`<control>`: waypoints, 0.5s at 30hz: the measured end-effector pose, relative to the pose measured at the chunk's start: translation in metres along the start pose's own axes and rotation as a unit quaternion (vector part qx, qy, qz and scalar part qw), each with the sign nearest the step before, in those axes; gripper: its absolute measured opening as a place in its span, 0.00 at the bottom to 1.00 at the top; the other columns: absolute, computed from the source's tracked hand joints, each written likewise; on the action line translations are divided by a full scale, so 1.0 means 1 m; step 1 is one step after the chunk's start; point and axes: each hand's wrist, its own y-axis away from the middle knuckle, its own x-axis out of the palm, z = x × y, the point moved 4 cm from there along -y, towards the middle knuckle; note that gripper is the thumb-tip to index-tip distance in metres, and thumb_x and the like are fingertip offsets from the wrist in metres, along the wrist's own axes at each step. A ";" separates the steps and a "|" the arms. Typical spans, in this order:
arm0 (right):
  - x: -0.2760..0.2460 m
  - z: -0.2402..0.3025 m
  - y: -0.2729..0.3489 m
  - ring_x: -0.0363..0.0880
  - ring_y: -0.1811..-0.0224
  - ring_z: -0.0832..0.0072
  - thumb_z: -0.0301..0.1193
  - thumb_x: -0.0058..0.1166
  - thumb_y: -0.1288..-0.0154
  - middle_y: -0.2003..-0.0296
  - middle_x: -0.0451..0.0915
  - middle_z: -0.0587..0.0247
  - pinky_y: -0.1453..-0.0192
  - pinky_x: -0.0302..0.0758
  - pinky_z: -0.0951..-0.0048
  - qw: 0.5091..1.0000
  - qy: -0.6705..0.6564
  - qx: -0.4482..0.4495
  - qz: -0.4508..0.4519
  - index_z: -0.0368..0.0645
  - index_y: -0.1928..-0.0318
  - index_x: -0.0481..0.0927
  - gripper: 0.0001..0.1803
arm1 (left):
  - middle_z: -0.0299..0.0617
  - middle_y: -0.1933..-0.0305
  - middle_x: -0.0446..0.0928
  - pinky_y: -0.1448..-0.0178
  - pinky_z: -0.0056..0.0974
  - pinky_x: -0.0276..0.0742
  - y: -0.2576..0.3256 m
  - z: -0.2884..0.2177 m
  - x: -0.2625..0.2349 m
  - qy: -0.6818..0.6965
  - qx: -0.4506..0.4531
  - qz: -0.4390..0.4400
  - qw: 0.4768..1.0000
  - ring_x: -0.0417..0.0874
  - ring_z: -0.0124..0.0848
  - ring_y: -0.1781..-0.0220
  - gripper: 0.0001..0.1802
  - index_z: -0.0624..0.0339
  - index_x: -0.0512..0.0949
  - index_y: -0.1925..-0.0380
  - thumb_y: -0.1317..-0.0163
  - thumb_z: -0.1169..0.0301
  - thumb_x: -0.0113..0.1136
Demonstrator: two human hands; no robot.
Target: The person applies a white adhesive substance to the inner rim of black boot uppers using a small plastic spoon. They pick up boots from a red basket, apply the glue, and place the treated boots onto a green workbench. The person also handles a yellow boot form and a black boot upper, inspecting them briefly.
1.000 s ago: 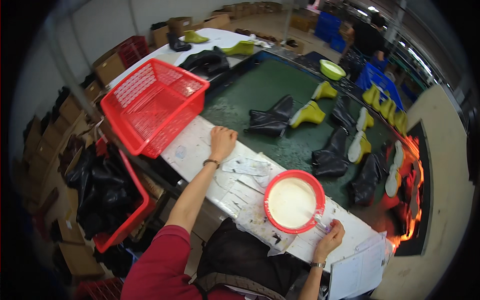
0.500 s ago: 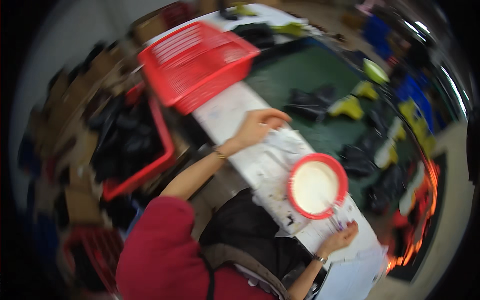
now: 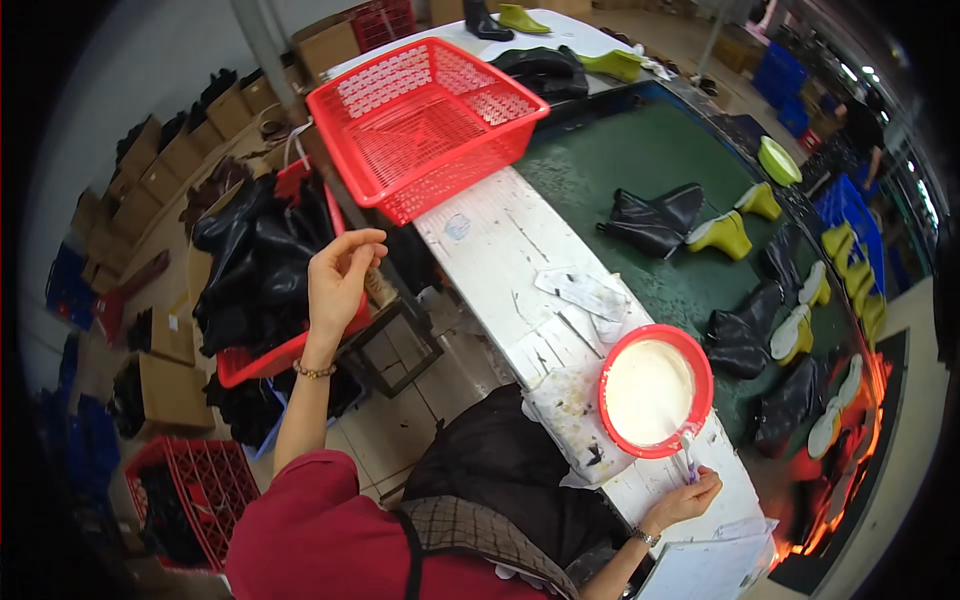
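My left hand (image 3: 340, 278) is raised beside the red crate of black boots (image 3: 262, 265). Its fingers are loosely bent and apart, with nothing visible in them. At the lower right, my right hand (image 3: 684, 502) is closed round the thin handle of a brush (image 3: 690, 460). The brush leans over the rim of a red bowl (image 3: 607, 412), its far end in the cream-white paste (image 3: 650, 388). Under the bowl is a stained cloth (image 3: 560, 415) on the narrow white table (image 3: 490, 240). A crumpled white cloth (image 3: 585, 295) lies beyond the bowl.
A red plastic basket (image 3: 420, 190) stands at the table's far end. Across the table, a green conveyor surface (image 3: 590, 150) carries black boots (image 3: 655, 215) and yellow-green shoe forms (image 3: 722, 235). An orange glow (image 3: 862, 440) shows at right. Cardboard boxes (image 3: 165, 395) line the left.
My left hand has swung left, off the white table toward the boot crate. My right hand stays by the bowl with the brush. The view has shifted slightly and become sharper.
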 end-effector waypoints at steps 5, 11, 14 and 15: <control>-0.006 -0.002 0.000 0.72 0.59 0.71 0.35 0.42 0.15 0.64 0.75 0.62 0.50 0.72 0.69 1.000 -0.010 0.010 -0.016 0.34 0.63 0.74 0.18 | 0.39 0.59 0.88 0.49 0.30 0.81 -0.015 -0.020 0.056 -0.007 0.033 0.085 0.996 0.87 0.24 0.55 0.10 0.65 0.86 0.53 0.28 0.77 0.58; -0.011 0.034 0.003 0.75 0.58 0.68 0.33 0.46 0.17 0.63 0.76 0.60 0.48 0.73 0.68 0.996 -0.009 -0.053 -0.066 0.33 0.60 0.76 0.15 | 0.45 0.57 0.86 0.47 0.37 0.80 -0.052 -0.067 0.104 -0.145 0.227 0.237 0.933 0.87 0.35 0.54 0.12 0.63 0.85 0.51 0.32 0.79 0.59; -0.013 0.024 0.006 0.74 0.59 0.67 0.32 0.46 0.17 0.64 0.76 0.59 0.48 0.73 0.68 0.998 0.024 -0.062 -0.017 0.34 0.60 0.76 0.14 | 0.47 0.50 0.82 0.38 0.44 0.74 -0.069 -0.060 0.111 -0.292 0.324 0.236 0.868 0.81 0.44 0.44 0.21 0.59 0.81 0.44 0.38 0.78 0.62; -0.016 0.012 0.007 0.74 0.59 0.67 0.31 0.47 0.18 0.64 0.75 0.59 0.49 0.73 0.67 0.998 0.038 -0.054 0.002 0.34 0.60 0.76 0.14 | 0.46 0.48 0.81 0.37 0.44 0.74 -0.074 -0.051 0.110 -0.346 0.348 0.183 0.852 0.80 0.44 0.43 0.24 0.57 0.79 0.41 0.38 0.78 0.63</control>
